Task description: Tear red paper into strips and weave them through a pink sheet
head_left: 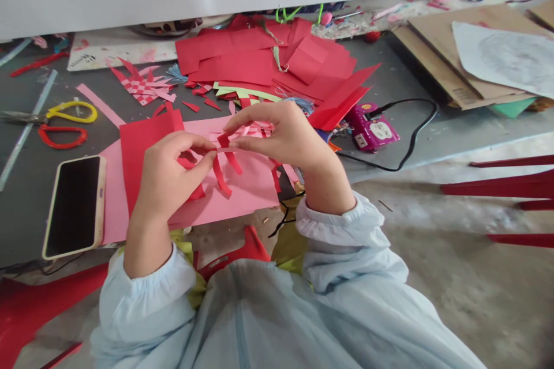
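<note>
My left hand (171,170) pinches the end of a narrow pink paper strip (225,150) between thumb and forefinger. My right hand (277,135) is closed at the same spot, thumb and forefinger on a red paper strip (223,140) that crosses the pink one. More red strips (221,179) hang down below the fingertips. Under both hands lie pink paper sheets (255,184), with a folded red sheet (138,138) beside my left hand. My fingers partly hide how the strips join.
A phone (74,207) and scissors (67,123) lie at left. A woven pink-and-red piece (141,85) and stacked red paper (242,63) sit behind. At right are a purple box (373,128) with a black cable (409,153) and cardboard (437,69). Red stools (511,184) stand beyond.
</note>
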Demonstrator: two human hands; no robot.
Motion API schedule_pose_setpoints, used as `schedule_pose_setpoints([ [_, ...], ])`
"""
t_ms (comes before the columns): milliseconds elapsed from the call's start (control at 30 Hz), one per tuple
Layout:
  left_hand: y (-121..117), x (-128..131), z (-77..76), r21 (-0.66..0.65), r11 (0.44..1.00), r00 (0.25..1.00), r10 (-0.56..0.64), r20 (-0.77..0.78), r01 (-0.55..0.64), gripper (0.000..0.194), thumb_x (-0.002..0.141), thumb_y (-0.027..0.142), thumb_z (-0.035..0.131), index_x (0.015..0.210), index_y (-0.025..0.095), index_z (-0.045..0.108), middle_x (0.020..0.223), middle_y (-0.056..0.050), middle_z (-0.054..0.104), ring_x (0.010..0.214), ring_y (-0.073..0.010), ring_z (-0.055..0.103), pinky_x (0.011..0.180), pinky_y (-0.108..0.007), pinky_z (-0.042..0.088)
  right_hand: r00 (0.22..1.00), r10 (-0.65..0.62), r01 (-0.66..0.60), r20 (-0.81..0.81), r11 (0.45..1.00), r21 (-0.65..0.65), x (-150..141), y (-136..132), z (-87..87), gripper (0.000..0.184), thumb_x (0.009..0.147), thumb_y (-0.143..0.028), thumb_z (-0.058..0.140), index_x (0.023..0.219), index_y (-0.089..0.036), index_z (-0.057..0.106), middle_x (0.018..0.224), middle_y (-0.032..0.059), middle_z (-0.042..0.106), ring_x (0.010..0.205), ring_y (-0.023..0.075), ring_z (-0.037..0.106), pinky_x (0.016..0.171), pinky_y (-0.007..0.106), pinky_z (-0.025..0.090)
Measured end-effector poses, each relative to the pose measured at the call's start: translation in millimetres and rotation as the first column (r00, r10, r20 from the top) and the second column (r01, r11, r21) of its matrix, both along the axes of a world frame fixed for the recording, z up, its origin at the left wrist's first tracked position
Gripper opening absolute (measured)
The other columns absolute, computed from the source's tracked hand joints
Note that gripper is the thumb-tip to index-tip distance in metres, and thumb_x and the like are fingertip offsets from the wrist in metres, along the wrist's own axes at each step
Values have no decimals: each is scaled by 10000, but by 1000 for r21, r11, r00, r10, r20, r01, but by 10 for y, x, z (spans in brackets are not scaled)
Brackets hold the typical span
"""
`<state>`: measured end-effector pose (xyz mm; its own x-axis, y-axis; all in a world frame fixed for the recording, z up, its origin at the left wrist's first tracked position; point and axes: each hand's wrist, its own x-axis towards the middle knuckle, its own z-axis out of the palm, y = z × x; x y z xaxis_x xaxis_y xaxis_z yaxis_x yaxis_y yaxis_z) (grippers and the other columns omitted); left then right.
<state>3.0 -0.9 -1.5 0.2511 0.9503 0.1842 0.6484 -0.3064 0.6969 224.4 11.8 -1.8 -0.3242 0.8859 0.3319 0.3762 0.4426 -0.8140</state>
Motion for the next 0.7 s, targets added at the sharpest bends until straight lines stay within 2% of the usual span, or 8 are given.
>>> schedule_pose_setpoints([
  [133, -2, 7, -2, -12, 1000, 1000, 4, -17, -4, 126, 838, 300, 665, 906, 242, 754, 930, -27, 775, 822, -177, 703, 800, -300, 595, 1000, -24, 24, -15, 999, 34, -18, 4, 7, 141, 832, -319, 766, 909, -204, 795, 957, 58, 806, 912, 199, 720, 872, 350, 569],
  [267, -8, 24, 7, 0, 1000, 999, 0, -33, 0, 141, 838, 310, 651, 900, 240, 756, 923, -28, 776, 851, -185, 707, 804, -300, 592, 999, -29, 28, 25, 998, 54, -76, 15, 2, 81, 863, -288, 733, 860, -230, 790, 928, 47, 799, 888, 198, 706, 881, 356, 560],
  [367, -7, 30, 10, 6, 1000, 1000, 3, -26, -3, 147, 837, 308, 645, 897, 235, 758, 925, -30, 778, 859, -185, 709, 813, -301, 590, 998, -13, 9, 55, 997, 71, -94, 28, -11, 101, 883, -261, 714, 814, -233, 783, 881, 47, 784, 850, 192, 687, 867, 354, 551],
  [533, -5, 18, 4, 18, 1000, 1000, -7, -21, 8, 119, 844, 292, 652, 888, 243, 750, 929, -22, 775, 862, -177, 706, 810, -294, 585, 999, -21, 16, 48, 996, 87, -11, 57, -31, 118, 868, -289, 738, 922, -198, 789, 948, 73, 775, 891, 200, 678, 826, 354, 543],
  [700, -4, 6, -1, 15, 1000, 999, -12, -39, 13, 113, 861, 302, 659, 906, 252, 750, 954, -20, 777, 882, -182, 709, 826, -302, 588, 994, -8, -2, 108, 996, 91, 50, 64, -3, 84, 864, -265, 721, 854, -215, 788, 931, 61, 765, 896, 201, 672, 867, 365, 532],
])
